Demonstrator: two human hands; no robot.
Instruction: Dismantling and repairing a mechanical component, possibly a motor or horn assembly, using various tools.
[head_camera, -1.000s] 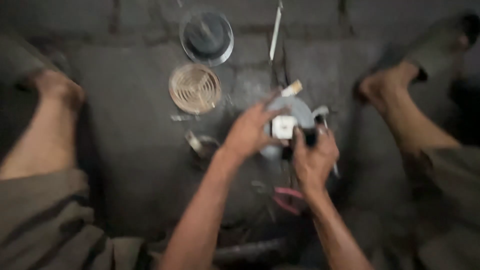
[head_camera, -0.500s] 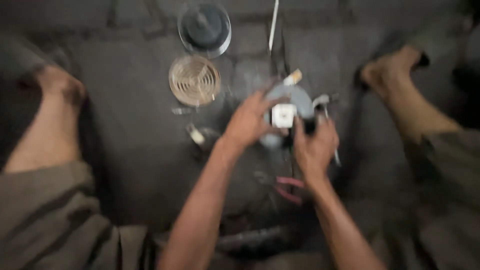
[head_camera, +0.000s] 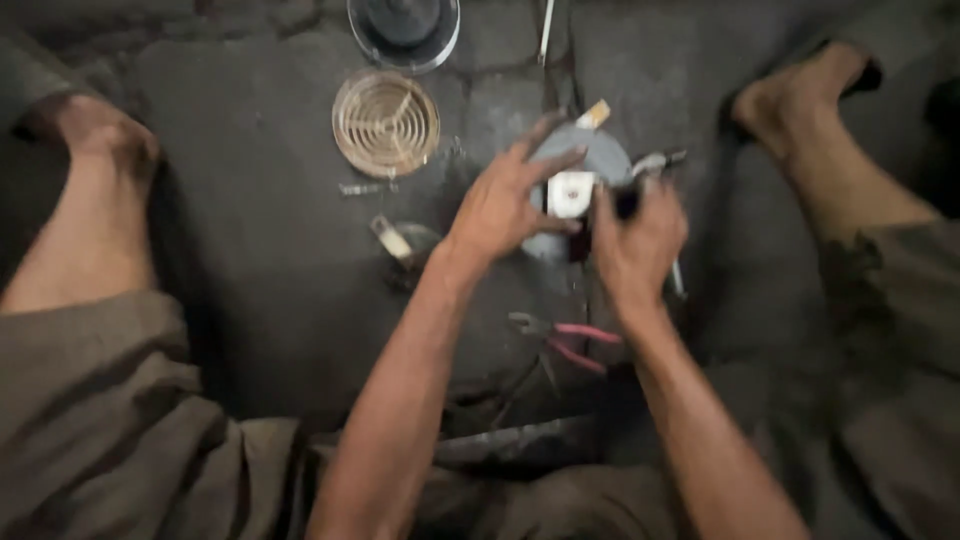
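**Fingers spread over a grey disc on the stone floor**

Fingers (head_camera: 545, 135) of the left hand (head_camera: 500, 205) are spread wide, pressing down on a round grey disc (head_camera: 600, 160), seemingly to keep it from turning or sliding. A small white block (head_camera: 570, 192) sits on the disc between both hands. The right hand (head_camera: 640, 240) is curled shut around a dark tool (head_camera: 628, 203) held against the block; blur hides its tip. Toward the floor's (head_camera: 250, 250) far edge lie a spiral wire grille (head_camera: 386, 122) and a dark round cap (head_camera: 404, 30). Pink-handled pliers (head_camera: 570, 342) rest near the right forearm, within easy reach. Bare feet flank the work.
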